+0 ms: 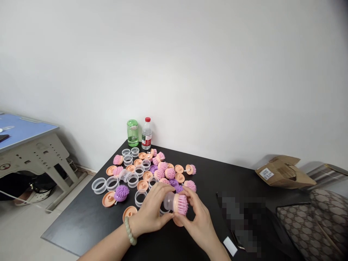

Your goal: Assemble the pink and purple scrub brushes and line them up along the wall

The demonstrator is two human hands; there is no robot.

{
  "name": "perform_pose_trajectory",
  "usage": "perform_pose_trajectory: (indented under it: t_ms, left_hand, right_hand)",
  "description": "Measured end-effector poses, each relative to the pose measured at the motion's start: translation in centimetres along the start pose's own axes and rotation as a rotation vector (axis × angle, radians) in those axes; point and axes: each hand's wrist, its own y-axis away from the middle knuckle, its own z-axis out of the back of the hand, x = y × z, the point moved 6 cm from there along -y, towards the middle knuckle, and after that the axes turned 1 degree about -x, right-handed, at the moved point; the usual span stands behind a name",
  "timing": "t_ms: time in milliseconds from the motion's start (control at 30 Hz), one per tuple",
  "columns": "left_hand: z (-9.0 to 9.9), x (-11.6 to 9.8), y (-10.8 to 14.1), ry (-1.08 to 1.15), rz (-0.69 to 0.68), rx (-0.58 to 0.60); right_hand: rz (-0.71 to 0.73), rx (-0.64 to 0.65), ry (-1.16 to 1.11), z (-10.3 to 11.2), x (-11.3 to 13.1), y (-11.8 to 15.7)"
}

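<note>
**Peach plastic brush with pink bristles (181,204) against translucent plastic cup (169,201)**

Above the black tabletop (217,174), the left hand (152,210) has its grip closed round the cup, the right hand (200,219) round the brush. Translucent plastic rings (99,191) and peach plastic discs (109,199) lie nearby.

the black table (81,217) carries clear rings (132,185), orange discs (179,177), pink brushes (170,173) and purple brushes (121,193), a green container (133,134) beside a red-capped bottle (146,135) at the back, and, farther right, a brown paper bag (280,172) and a white card (230,246).
</note>
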Motion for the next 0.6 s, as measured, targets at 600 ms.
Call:
perform_pose_trajectory:
  t_ms: [600]
  left_hand:
    - [1.1, 2.6, -0.3, 0.668, 0.316, -0.262]
  right_hand:
    - [-0.127, 0.397, 0.465, -0.6, -0.8, -0.1]
